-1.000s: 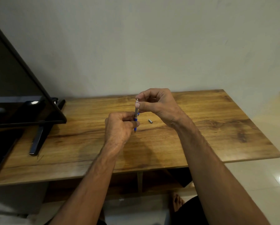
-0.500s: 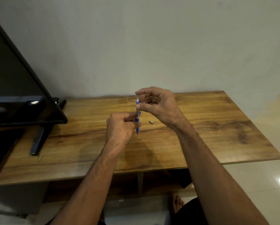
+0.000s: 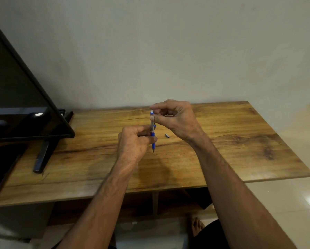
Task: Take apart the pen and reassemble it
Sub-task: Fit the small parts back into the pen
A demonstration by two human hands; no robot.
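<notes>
left hand (image 3: 135,141) grips lower part of blue pen (image 3: 152,131), held upright above wooden surface (image 3: 222,150) | right hand (image 3: 175,119) pinches its top | small metal piece (image 3: 167,135) lies on surface just beside

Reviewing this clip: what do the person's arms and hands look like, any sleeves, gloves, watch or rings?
Both forearms are bare up to the frame edge, with no sleeves in view. The left hand and right hand wear no gloves, and no watch, bracelet or ring is visible. Veins and tendons stand out along both forearms.
</notes>
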